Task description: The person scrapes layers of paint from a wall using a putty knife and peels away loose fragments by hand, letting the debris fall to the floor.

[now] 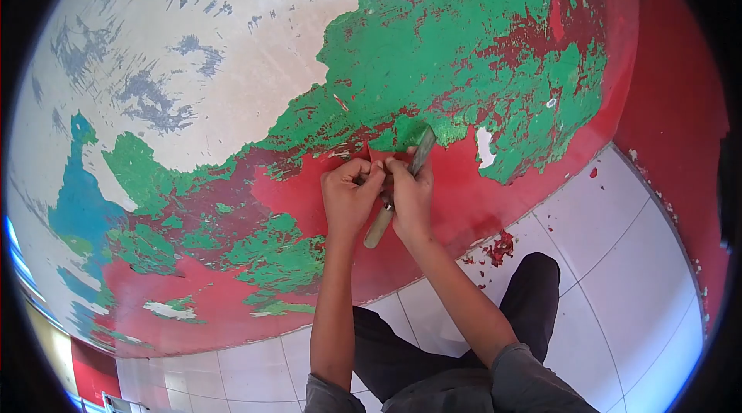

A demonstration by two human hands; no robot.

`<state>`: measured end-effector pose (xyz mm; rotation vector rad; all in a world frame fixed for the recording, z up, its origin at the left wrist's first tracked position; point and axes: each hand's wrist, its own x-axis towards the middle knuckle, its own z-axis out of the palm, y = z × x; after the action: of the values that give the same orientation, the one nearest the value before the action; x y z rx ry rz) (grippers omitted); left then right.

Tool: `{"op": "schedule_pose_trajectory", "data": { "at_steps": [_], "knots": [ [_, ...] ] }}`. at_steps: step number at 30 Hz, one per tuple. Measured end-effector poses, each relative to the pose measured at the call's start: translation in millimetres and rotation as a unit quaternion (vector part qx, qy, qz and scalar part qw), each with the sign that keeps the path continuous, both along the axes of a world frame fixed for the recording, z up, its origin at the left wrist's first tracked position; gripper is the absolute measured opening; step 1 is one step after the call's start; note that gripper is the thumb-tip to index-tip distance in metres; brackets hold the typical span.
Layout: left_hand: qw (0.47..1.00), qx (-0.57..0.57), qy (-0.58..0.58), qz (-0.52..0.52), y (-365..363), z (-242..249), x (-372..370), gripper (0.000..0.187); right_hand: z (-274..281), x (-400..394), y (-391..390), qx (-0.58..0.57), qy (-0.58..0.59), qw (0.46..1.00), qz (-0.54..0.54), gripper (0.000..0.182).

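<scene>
My right hand (412,200) is closed round a scraper (379,227). The tool's light handle points down out of the fist, and its flat metal blade sticks up past the fingers, close to the green paint (417,50) on the wall. Right beside it, my left hand (346,195) pinches a small red paint flake (373,156) at the edge of a peeled red area. Both hands are close together in front of the wall, fingertips nearly meeting. Whether the flake is still attached to the wall cannot be made out.
The wall has layers of flaking green, red and blue paint, with a bare cream patch (263,65) at upper left. Paint chips (501,249) lie on the white tiled floor (603,235) by my knee. A red wall (680,104) stands at the right.
</scene>
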<state>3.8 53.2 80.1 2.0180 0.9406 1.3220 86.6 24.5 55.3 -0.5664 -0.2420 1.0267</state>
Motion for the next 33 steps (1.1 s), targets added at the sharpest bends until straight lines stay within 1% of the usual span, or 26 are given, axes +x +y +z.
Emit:
{"op": "schedule_pose_trajectory", "data": {
  "at_steps": [3,6,9,12,15,18,21,24,27,30,33],
  "knots": [
    [1.0,0.015,0.014,0.011,-1.6,-0.4,-0.4,0.02,7.9,-5.2,6.0,0.02,0.006,0.999,-0.047,0.033],
    [0.996,0.055,0.067,0.03,-1.1,4.0,-2.1,0.024,-1.9,-11.9,17.2,0.04,-0.038,0.993,-0.1,0.034],
    [0.975,0.097,0.147,0.135,-12.3,20.8,4.8,0.031,-2.6,-13.9,19.7,0.056,-0.018,0.991,-0.12,0.031],
    [0.925,0.151,0.249,0.242,-23.4,34.6,18.1,0.034,0.3,-13.4,15.0,0.078,0.026,0.991,-0.103,0.031],
    [0.926,0.117,0.281,0.224,-17.5,43.7,20.1,0.035,0.9,-10.5,8.7,0.05,-0.009,0.997,-0.063,0.033],
    [0.956,0.144,0.193,0.169,-2.5,23.9,16.4,0.032,-2.3,-12.3,11.2,0.053,-0.018,0.995,-0.082,0.034],
    [0.967,0.183,0.116,0.136,0.2,7.5,11.7,0.029,-3.8,-13.3,7.4,0.042,-0.023,0.995,-0.089,0.035],
    [0.984,0.135,0.03,0.113,-6.0,-6.4,8.9,0.031,-18.7,-15.9,11.9,0.066,-0.067,0.99,-0.109,0.032],
    [0.992,0.098,-0.016,0.072,-2.9,-17.5,4.4,0.032,-19.4,-9.1,6.4,0.033,-0.089,0.994,-0.06,0.029],
    [0.992,0.1,0.006,0.076,-1.7,-14.6,4.2,0.032,-17.0,-4.6,13.6,0.016,-0.155,0.984,-0.09,0.03],
    [0.996,0.071,-0.021,0.058,-1.8,-20.8,3.2,0.032,-21.4,-6.8,23.8,0.021,-0.174,0.978,-0.11,0.03]
  ]
}}
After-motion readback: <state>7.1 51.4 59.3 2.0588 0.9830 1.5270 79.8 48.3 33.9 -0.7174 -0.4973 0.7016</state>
